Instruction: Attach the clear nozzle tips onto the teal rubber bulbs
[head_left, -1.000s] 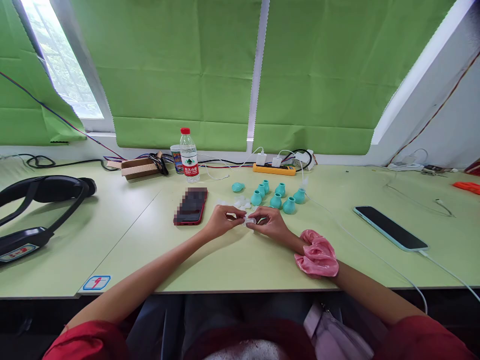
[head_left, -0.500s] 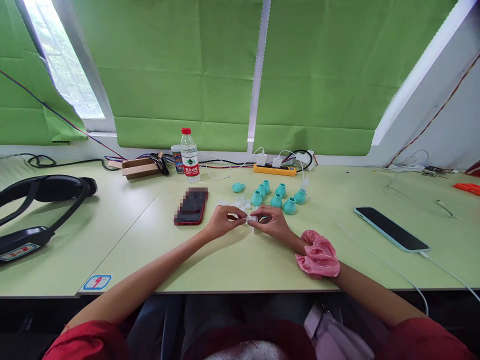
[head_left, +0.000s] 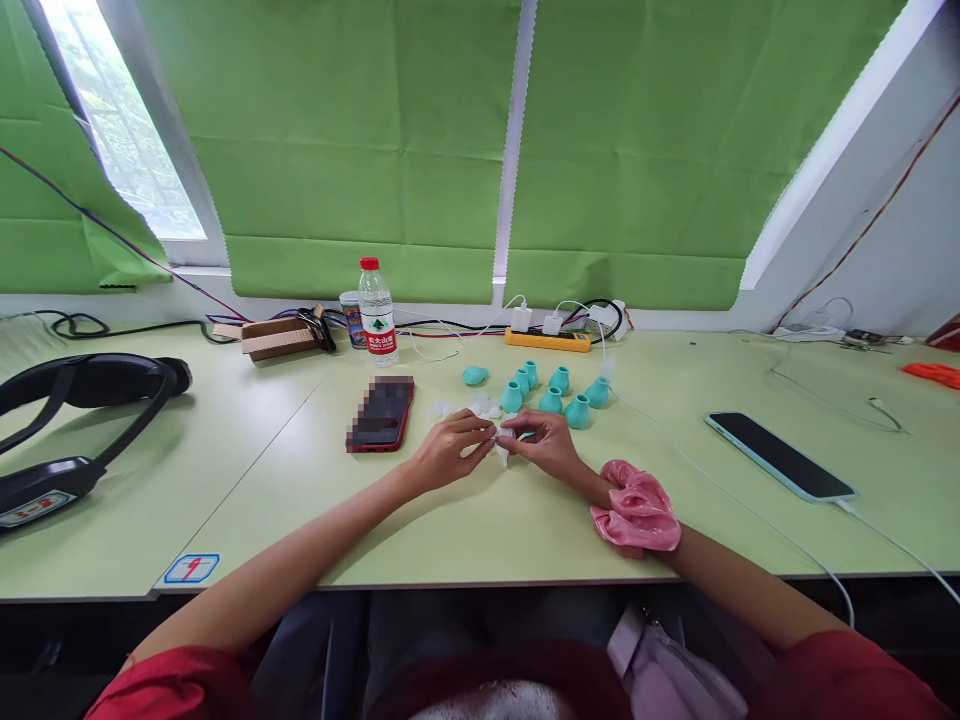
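Between my two hands is a small translucent white plastic piece (head_left: pixel 503 453), its narrow end pointing down toward the table. My left hand (head_left: pixel 450 450) pinches it from the left with thumb and fingertips. From the other side, my right hand (head_left: pixel 549 443) grips it between thumb and forefinger; a pink scrunchie (head_left: pixel 637 508) circles that wrist. The fingers cover most of the piece, so its exact kind is unclear. Just behind the hands lie several similar translucent pieces (head_left: pixel 484 406). Several teal rubber bulbs (head_left: pixel 551 400) stand mouth up beyond my right hand, and one teal bulb (head_left: pixel 474 375) lies on its side.
Left of my hands rests a red-cased phone (head_left: pixel 380 415), with a water bottle (head_left: pixel 378 318) behind it. A black headset (head_left: pixel 82 420) occupies the far left. To the right, a charging phone (head_left: pixel 780 457) trails a white cable. An orange power strip (head_left: pixel 547 340) sits at the back.
My left fingers have shifted slightly and extended more around the plastic piece. The narrow end of the piece shows more clearly below the fingertips. My right hand stays almost where it was.
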